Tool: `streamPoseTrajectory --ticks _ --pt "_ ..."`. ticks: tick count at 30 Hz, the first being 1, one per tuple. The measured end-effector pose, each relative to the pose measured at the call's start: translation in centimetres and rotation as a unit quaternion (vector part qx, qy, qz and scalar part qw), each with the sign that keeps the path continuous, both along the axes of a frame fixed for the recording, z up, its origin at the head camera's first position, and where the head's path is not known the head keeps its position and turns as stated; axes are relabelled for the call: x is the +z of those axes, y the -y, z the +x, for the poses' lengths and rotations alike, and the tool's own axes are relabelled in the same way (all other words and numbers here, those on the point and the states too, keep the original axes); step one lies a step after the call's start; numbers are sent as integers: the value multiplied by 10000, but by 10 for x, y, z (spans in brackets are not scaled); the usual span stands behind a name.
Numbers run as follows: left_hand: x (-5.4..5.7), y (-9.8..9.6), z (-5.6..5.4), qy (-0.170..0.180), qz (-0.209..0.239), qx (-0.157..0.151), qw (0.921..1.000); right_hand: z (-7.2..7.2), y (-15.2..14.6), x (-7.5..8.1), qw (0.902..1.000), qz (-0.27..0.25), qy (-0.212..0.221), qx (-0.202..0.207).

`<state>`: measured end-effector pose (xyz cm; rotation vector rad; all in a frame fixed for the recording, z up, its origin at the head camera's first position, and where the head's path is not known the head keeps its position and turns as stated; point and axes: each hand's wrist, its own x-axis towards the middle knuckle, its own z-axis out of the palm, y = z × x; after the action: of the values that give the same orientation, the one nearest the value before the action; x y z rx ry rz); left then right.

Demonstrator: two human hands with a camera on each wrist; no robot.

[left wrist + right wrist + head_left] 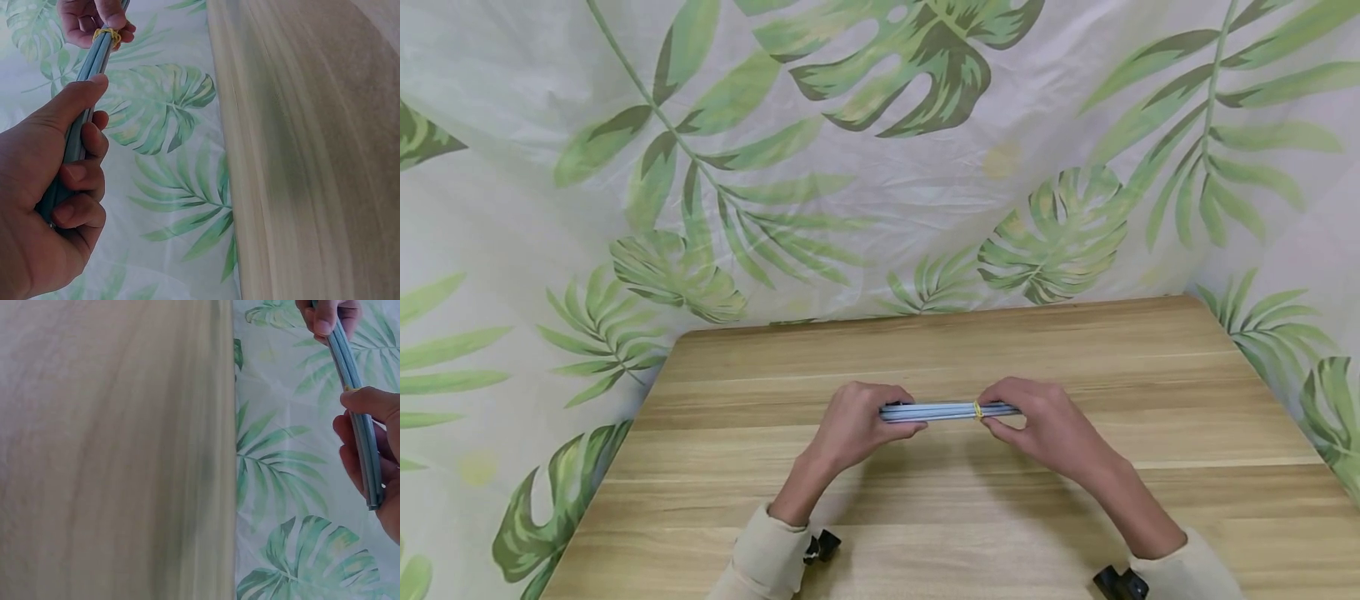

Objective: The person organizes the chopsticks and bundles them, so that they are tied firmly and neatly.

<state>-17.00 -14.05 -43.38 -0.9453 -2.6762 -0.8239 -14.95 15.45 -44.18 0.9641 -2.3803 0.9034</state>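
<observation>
Both hands hold a bundle of slim blue-grey sticks (943,412) level above the wooden table in the head view. A yellow rubber band (107,36) is wound round the bundle towards its right end. My left hand (853,425) grips the left end, its thumb lying along the sticks and its fingers curled round them. At the band, my right hand (1051,421) pinches the bundle between thumb and fingers. In the right wrist view the right thumb (365,400) covers most of the band, and the sticks' end shows below the fingers.
A wood-grain table (940,517) lies under the hands. Behind it and along its sides hangs a pale cloth (917,208) printed with green leaves. A small black device (1122,582) sits at the right cuff, another (823,546) at the left.
</observation>
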Motion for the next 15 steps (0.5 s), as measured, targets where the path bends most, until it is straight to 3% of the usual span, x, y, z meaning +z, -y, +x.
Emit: streamPoseTrajectory --ticks 10,15 --pt "-1 -2 2 -93 81 -27 9999 -1 1 -4 9987 -439 -189 188" --pt "-2 -7 4 -167 135 -162 9996 -2 6 -5 9972 -498 -550 132"
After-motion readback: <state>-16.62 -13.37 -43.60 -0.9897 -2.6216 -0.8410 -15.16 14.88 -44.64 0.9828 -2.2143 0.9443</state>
